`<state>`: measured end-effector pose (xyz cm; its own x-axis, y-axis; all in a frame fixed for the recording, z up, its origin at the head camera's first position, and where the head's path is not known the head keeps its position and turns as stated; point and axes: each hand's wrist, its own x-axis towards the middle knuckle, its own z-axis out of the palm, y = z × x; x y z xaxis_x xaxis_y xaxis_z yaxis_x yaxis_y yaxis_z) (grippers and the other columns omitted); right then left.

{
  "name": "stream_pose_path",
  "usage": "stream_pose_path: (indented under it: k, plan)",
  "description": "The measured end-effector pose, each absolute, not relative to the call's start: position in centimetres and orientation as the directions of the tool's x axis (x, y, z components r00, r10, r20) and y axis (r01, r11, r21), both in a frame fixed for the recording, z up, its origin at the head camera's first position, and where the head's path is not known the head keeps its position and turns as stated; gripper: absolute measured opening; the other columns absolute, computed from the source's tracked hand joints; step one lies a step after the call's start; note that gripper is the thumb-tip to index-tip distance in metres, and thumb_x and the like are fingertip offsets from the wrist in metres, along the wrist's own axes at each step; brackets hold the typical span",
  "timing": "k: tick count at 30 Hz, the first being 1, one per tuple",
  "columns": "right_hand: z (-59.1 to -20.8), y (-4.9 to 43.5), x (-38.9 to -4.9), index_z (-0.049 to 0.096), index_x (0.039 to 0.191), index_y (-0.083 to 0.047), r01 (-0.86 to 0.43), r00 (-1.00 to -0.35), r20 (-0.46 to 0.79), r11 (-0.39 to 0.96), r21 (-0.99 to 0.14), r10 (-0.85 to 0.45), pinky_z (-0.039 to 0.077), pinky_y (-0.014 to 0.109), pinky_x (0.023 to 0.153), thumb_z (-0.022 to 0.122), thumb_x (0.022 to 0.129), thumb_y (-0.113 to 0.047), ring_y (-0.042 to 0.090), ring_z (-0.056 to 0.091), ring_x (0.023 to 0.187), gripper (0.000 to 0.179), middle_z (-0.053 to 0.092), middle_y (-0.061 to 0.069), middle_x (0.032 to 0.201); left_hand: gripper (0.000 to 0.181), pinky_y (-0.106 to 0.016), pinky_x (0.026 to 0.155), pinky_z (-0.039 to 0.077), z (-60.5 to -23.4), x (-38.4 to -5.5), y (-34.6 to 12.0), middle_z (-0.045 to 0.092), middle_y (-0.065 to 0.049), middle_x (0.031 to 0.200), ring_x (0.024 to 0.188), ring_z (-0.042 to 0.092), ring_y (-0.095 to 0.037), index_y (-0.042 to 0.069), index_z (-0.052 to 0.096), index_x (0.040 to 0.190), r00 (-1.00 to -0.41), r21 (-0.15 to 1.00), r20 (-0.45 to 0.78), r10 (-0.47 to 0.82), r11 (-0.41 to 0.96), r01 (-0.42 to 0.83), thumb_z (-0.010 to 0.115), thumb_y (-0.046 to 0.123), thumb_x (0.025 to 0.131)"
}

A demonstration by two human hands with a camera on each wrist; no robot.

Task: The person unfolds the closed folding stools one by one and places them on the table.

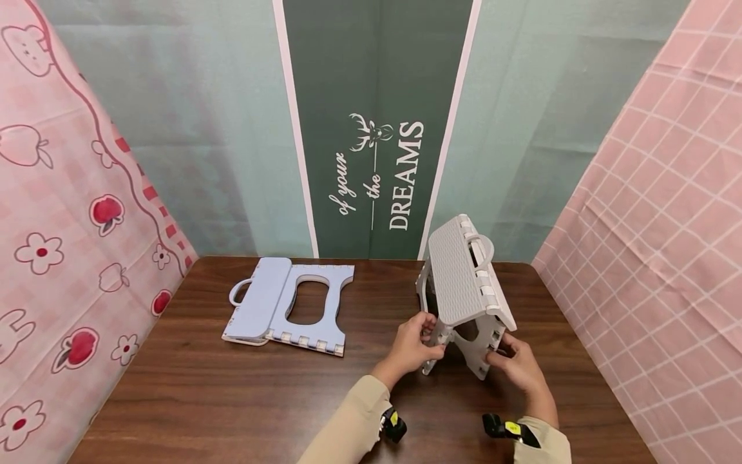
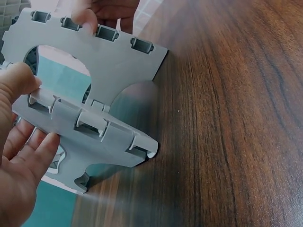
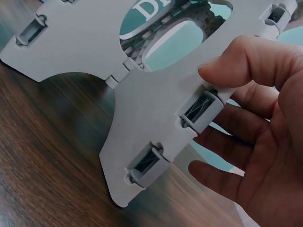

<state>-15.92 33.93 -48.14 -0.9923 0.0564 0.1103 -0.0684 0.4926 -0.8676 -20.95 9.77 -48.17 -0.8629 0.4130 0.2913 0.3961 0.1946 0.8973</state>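
A light grey folding step stool (image 1: 458, 277) stands on the right part of the table, half folded. Its top makes a ridge with a loop handle (image 1: 485, 251) along it, and its hinged end panel (image 3: 135, 94) bends inward at the middle. My left hand (image 1: 413, 345) grips the left leg edge, thumb on the near side and fingers behind, as the left wrist view shows. On the opposite leg edge, my right hand (image 1: 520, 366) pinches the panel between thumb and fingers. The stool's far side is mostly hidden.
To the left, a pale blue folding stool (image 1: 263, 299) lies on the brown wooden table (image 1: 232, 399), its handle pointing left. A green printed curtain (image 1: 371, 77) hangs behind the table. Pink patterned cloths (image 1: 666, 225) flank both sides.
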Motion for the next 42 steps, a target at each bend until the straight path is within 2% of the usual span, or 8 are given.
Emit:
stream_pose_path:
  k: [10,17,21,25,34,42]
  plan:
    - [-47.3,34.8,-15.7,0.06,0.106,0.009,-0.054,-0.992,0.103,0.477,-0.877,0.077,0.048,0.022,0.067,0.066,0.074,0.003,0.004,0.058,0.082,0.033,0.065,0.013,0.096,0.042,-0.018,0.073,0.049,-48.0,-21.3,9.9,0.057,0.002,0.096,0.087,0.056,-0.008,0.006,0.055,0.103,-0.868,0.895,0.298,0.399,0.199,0.399,0.077,0.002,0.067]
    - [-47.5,35.2,-15.5,0.06,0.103,0.012,-0.05,-0.99,0.1,0.407,-0.912,0.103,0.048,0.02,0.067,0.066,0.072,0.006,0.005,0.059,0.08,0.032,0.066,-0.003,0.089,0.042,-0.016,0.073,0.048,-48.1,-21.4,9.9,0.057,0.001,0.096,0.087,0.055,-0.007,0.006,0.055,0.103,-0.865,0.896,0.297,0.404,0.195,0.399,0.077,0.002,0.068]
    - [-47.8,35.4,-15.6,0.059,0.101,0.013,-0.059,-0.989,0.105,0.379,-0.924,0.103,0.048,0.02,0.067,0.066,0.072,0.006,0.008,0.06,0.079,0.031,0.065,-0.008,0.086,0.041,-0.015,0.073,0.047,-48.3,-21.5,9.9,0.057,0.001,0.096,0.087,0.054,-0.006,0.005,0.055,0.103,-0.866,0.896,0.293,0.405,0.201,0.397,0.077,0.001,0.068]
    - [-48.1,35.8,-15.6,0.059,0.101,0.012,-0.06,-0.988,0.112,0.397,-0.916,0.108,0.048,0.019,0.067,0.066,0.073,0.006,0.005,0.058,0.079,0.03,0.064,-0.011,0.087,0.042,-0.015,0.073,0.047,-48.5,-21.6,9.9,0.057,0.002,0.096,0.087,0.054,-0.005,0.005,0.055,0.103,-0.868,0.898,0.285,0.406,0.205,0.39,0.077,0.002,0.068]
    - [-48.9,36.5,-15.6,0.059,0.102,0.012,-0.054,-0.988,0.108,0.4,-0.915,0.113,0.048,0.02,0.066,0.064,0.074,0.007,0.005,0.058,0.079,0.029,0.064,-0.008,0.085,0.041,-0.021,0.074,0.049,-48.4,-21.5,9.8,0.057,0.002,0.096,0.086,0.056,-0.007,0.007,0.055,0.103,-0.872,0.903,0.263,0.413,0.213,0.373,0.077,0.002,0.069]
    - [-49.3,36.9,-15.6,0.059,0.104,0.012,-0.031,-0.987,0.09,0.397,-0.917,0.13,0.048,0.02,0.067,0.064,0.075,0.007,0.004,0.057,0.079,0.03,0.064,-0.01,0.087,0.04,-0.02,0.075,0.049,-48.5,-21.3,9.7,0.057,0.001,0.096,0.087,0.056,-0.009,0.006,0.055,0.103,-0.873,0.911,0.256,0.414,0.199,0.362,0.076,0.003,0.07]
